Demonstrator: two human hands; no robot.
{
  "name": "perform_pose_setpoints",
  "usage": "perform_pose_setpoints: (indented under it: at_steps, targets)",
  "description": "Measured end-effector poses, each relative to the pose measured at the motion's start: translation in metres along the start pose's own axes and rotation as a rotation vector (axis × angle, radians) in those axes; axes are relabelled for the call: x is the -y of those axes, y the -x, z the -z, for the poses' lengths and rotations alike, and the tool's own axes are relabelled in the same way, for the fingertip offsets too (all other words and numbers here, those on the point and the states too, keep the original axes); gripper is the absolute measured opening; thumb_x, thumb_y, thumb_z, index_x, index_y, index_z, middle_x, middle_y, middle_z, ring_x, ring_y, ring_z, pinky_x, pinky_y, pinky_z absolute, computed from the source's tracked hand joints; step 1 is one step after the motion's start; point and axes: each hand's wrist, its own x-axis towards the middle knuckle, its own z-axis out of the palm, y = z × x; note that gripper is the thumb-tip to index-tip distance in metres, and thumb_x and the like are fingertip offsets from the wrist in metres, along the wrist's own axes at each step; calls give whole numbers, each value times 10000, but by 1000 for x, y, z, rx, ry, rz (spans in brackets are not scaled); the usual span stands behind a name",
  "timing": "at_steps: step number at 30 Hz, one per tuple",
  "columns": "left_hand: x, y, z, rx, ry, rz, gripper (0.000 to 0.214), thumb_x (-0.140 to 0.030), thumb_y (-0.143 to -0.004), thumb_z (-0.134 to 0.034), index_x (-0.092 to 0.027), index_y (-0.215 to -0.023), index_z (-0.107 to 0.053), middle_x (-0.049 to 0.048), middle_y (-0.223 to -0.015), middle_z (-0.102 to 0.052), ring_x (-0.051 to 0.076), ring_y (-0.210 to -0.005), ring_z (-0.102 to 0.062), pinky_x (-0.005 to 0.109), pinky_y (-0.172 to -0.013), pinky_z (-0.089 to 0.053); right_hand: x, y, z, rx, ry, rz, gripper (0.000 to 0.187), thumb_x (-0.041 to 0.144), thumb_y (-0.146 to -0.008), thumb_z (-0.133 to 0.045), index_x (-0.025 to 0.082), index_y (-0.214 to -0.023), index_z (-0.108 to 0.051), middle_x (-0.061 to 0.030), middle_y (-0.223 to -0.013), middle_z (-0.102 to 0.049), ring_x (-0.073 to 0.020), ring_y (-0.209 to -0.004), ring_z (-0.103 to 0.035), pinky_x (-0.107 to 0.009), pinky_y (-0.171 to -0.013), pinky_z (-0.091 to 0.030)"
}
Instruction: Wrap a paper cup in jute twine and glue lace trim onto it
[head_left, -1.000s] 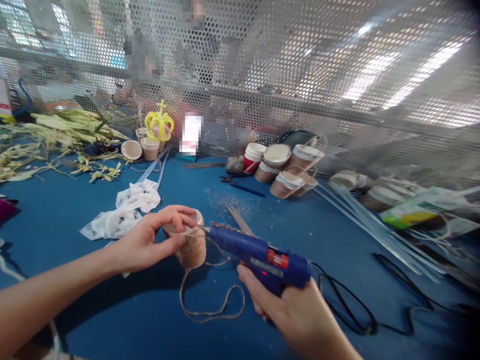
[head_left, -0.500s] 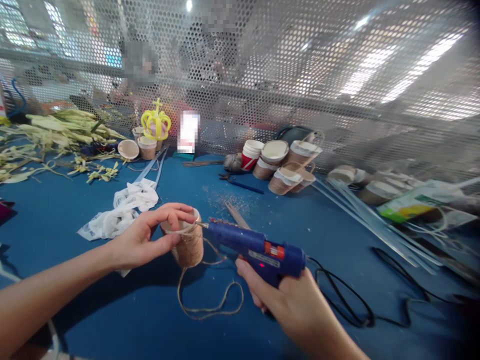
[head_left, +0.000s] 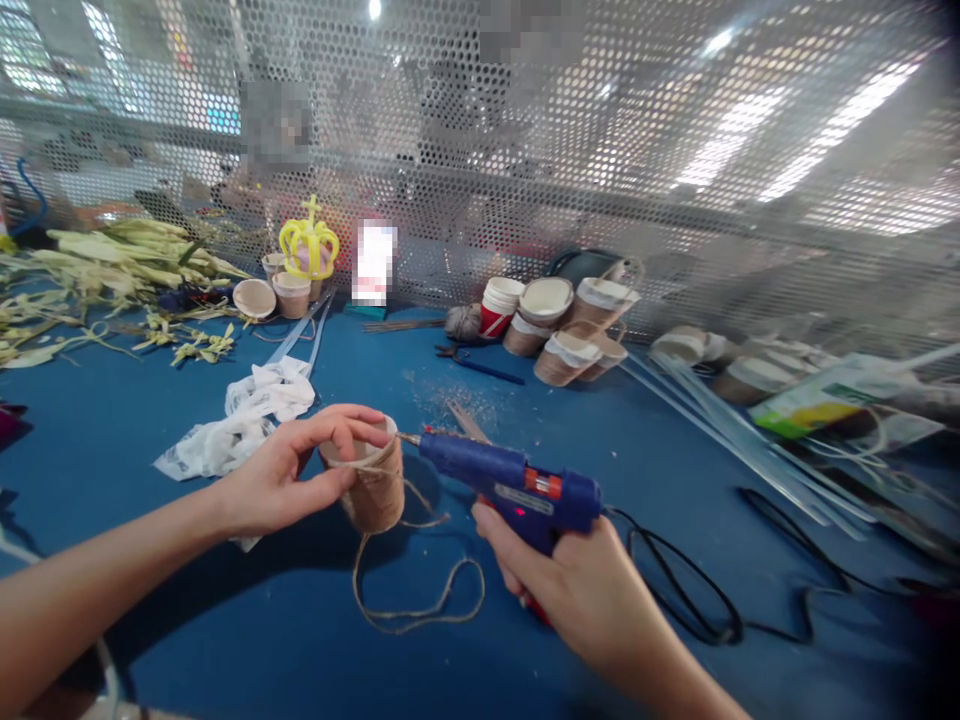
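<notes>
My left hand [head_left: 300, 470] grips a small cup wrapped in brown twine [head_left: 377, 497] by its rim, fingers inside the opening and thumb outside. The cup tilts slightly above the blue table. A loose length of twine [head_left: 420, 622] hangs from it and curls on the tabletop. Wrapped round the handle of a blue hot glue gun [head_left: 480, 462] is my right hand [head_left: 574, 570]. The gun's metal nozzle points left and lies at the cup's upper right edge; whether it touches is hard to tell. A small red light glows on the gun's side.
Scissors [head_left: 469, 422] lie behind the gun, with pliers [head_left: 480, 366] farther back. White lace [head_left: 251, 410] lies left of the cup. Wrapped cups [head_left: 566, 357] cluster near the mesh screen. Clear glue sticks [head_left: 742, 440] and the black cord [head_left: 686, 590] spread on the right.
The glue gun has shifted slightly, its nozzle now a little higher against the cup's rim. My left hand keeps its hold on the cup. The view has moved slightly.
</notes>
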Motion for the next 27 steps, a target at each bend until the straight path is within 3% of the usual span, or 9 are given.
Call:
perform_pose_setpoints:
  at_steps: [6, 11, 14, 21, 27]
  targets:
    - [-1, 0, 1, 13, 7, 1, 123, -118, -810, -467, -178, -702, -458, 117, -1080, -634, 240, -1194, -428, 442, -924, -386, -6, 1, -3, -21, -36, 18, 162, 291, -698, -569, 202, -572, -520, 74, -331, -425, -87, -300, -408, -202, -348, -387]
    - [0, 1, 0, 3, 11, 5, 117, -116, -805, -470, -177, -705, -465, 118, -1081, -631, 234, -1183, -441, 435, -925, -389, -22, -7, -9, -87, -35, 23, 177, 362, -633, -592, 192, -672, -566, 93, -284, -393, -93, -231, -354, -213, -261, -303]
    - [0, 0, 0, 2, 10, 7, 118, -114, -806, -468, -177, -706, -467, 115, -1079, -630, 231, -1181, -444, 434, -931, -385, -21, -6, -10, -98, -28, 39, 169, 350, -654, -577, 187, -698, -574, 91, -294, -407, -95, -253, -377, -212, -292, -342]
    - [0, 0, 1, 5, -9, -1, 131, -134, -815, -476, -180, -697, -444, 114, -1082, -645, 226, -1196, -428, 443, -944, -369, -6, 6, -2, 18, 43, 194, 110, 282, -701, -574, 189, -687, -633, 76, -323, -441, -102, -286, -427, -214, -335, -368]
    - [0, 0, 1, 14, -12, -7, 126, -182, -836, -474, -176, -712, -453, 120, -1086, -647, 237, -1206, -422, 454, -944, -363, -3, 7, -1, 63, 85, 170, 111, 282, -694, -593, 193, -723, -652, 64, -348, -470, -113, -315, -453, -223, -358, -393]
